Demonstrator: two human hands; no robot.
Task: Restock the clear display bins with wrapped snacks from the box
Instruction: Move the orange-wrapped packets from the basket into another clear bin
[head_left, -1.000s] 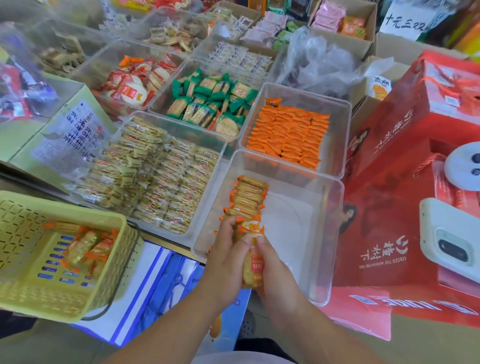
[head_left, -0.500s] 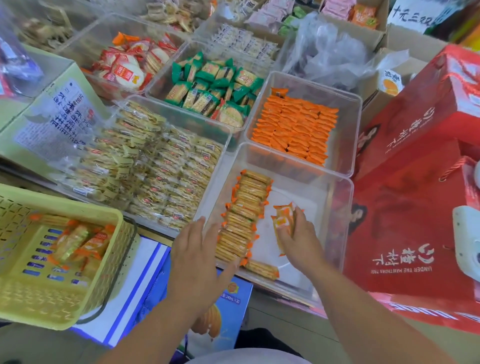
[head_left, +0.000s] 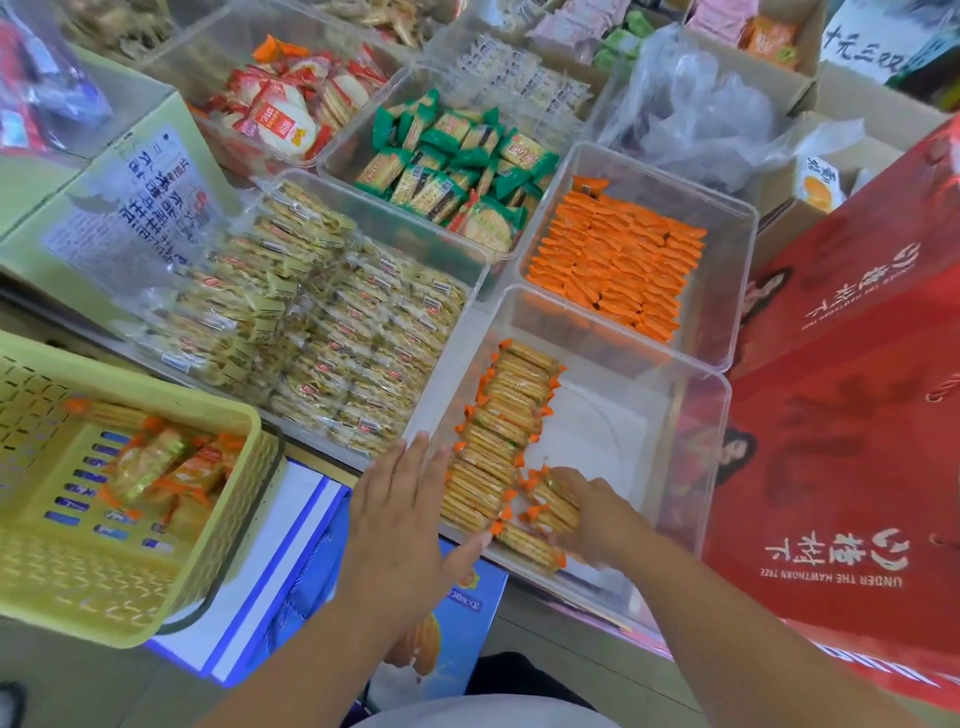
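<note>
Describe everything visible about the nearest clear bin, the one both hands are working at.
The nearest clear bin is a transparent, rigid plastic tub with rounded corners, open-topped, mostly empty. One neat row of orange-edged cracker packs runs along its left wall. The right hand sets more packs beside the row; the left hand, open, rests at the bin's near-left corner.

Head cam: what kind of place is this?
Probably a small shop's snack display: rows of clear plastic bins holding wrapped crackers, a yellow plastic shopping basket, stacked red gift boxes.

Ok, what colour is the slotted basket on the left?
Pale yellow-green basket, shown best in the head view.
</note>
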